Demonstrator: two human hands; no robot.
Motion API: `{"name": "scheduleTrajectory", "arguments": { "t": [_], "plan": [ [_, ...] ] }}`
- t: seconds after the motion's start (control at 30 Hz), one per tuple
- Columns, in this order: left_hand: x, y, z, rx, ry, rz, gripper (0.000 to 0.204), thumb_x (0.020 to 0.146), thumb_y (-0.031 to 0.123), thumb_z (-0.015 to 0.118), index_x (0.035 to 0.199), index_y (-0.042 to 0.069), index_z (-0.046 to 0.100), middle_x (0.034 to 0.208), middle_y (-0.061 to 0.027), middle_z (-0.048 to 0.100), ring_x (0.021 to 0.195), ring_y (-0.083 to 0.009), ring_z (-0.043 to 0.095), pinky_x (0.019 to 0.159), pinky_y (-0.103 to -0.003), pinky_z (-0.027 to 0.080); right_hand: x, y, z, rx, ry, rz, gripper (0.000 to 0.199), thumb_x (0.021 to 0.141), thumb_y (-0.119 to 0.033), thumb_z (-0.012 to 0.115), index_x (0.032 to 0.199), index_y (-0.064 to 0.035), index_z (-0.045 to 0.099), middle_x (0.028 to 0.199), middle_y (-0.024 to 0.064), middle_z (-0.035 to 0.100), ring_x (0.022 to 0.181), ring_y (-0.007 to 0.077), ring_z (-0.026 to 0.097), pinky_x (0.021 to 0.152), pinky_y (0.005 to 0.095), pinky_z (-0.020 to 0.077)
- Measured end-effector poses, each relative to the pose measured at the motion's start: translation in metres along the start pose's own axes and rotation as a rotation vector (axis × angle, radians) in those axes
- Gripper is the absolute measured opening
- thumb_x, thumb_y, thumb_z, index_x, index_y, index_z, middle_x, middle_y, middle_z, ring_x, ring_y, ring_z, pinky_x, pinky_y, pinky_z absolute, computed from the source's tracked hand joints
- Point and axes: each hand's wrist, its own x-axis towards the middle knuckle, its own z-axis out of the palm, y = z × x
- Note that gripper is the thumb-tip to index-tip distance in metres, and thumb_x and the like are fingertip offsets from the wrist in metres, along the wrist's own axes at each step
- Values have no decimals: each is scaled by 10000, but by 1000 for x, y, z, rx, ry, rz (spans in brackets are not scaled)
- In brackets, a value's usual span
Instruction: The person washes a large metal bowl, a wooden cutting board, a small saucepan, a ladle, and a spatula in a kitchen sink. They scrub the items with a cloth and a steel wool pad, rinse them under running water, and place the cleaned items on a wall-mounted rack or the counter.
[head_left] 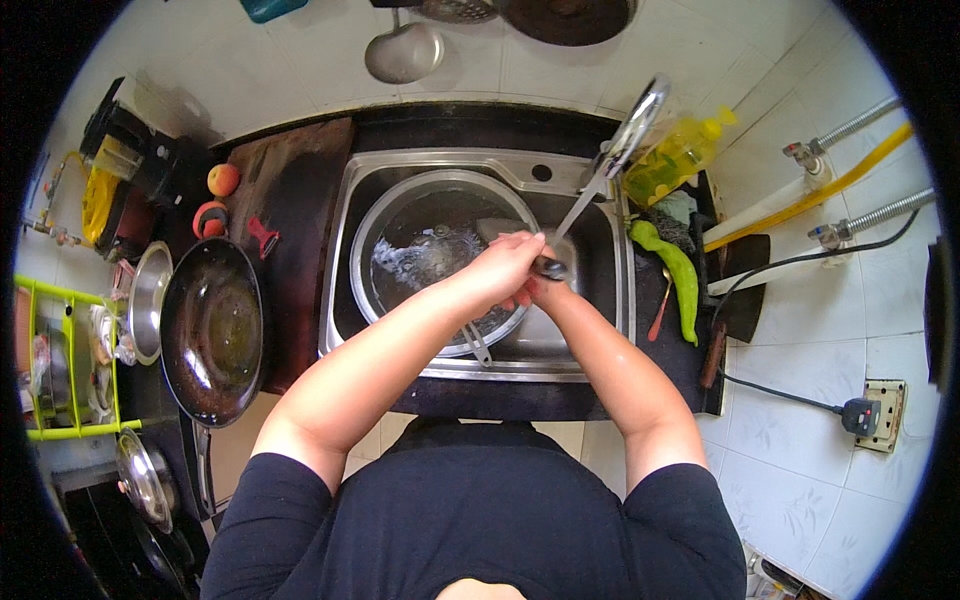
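My left hand (507, 262) and my right hand (540, 288) meet over the right rim of a large metal basin (362, 262) in the steel sink (590, 345). The fingers of both are closed together around a utensil with a black handle (550, 268). A grey, blade-like part (494, 229) shows beyond the fingers, over the basin; its exact kind I cannot tell. From the chrome faucet (638, 120) a stream of water (578, 215) runs down close beside my hands. The basin holds rippling water. At its near rim sticks out a pale metal handle (479, 346).
Right of the sink lie a long green pepper (672, 270), a red-handled utensil (660, 305) and a yellow soap bottle (675, 155). To the left are a dark wooden board (295, 190), an apple (223, 180), a red peeler (263, 237) and a black wok (215, 330), its handle pointing toward me.
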Motion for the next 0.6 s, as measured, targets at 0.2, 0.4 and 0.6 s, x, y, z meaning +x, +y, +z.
{"name": "scheduleTrajectory", "arguments": {
  "t": [0.2,0.4,0.6],
  "plan": [
    [40,18,38,819,399,577,362,881,329,428,1087,65,565,1035,-212,543,1025,-347,481,899,-407,371,16,11,-21,1003,134,452,318,755,-110,498,1068,-56,506,1171,144,483,1112,275,434,964,368,353],
    [92,16,44,770,262,576,315,773,306,599,1002,93,565,869,-188,611,821,-364,579,712,-427,452,14,-15,2,1331,68,366,260,833,-192,512,1044,-40,500,1112,122,531,1055,233,481,939,350,376],
    [99,9,34,930,171,930,345,796,327,570,1056,102,562,894,-157,622,836,-368,577,723,-421,458,20,-24,20,1324,31,289,303,914,-305,429,1054,-46,501,1062,95,553,995,187,509,915,337,384]
  ]
}}
